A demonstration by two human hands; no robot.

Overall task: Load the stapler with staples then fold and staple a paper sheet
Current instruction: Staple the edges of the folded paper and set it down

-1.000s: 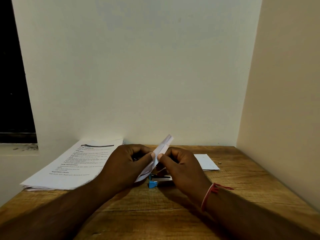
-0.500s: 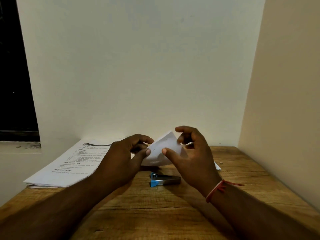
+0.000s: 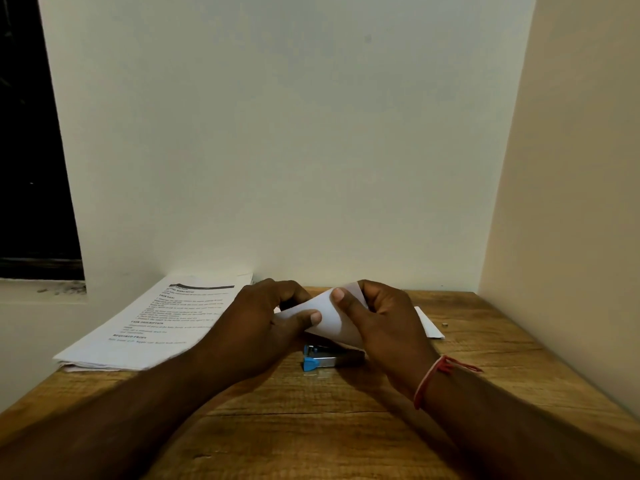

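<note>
A small folded white paper sheet (image 3: 331,317) is held above the wooden table (image 3: 311,427) between both hands. My left hand (image 3: 266,323) pinches its left edge with the thumb on top. My right hand (image 3: 384,323) grips its right side, thumb pressed on the upper fold. Directly below the sheet a small stapler (image 3: 323,358) with a blue end and metal body lies on the table, untouched, its right end hidden behind my right hand.
A stack of printed pages (image 3: 159,323) lies at the table's left, overhanging the edge. Another white sheet (image 3: 429,323) rests behind my right hand, with a tiny metal bit (image 3: 445,325) beside it. Walls close in at the back and the right.
The sheet has gone from a narrow upright strip to a flatter folded shape held lower. Both hands shifted their grip, the right thumb now on top of the fold.
</note>
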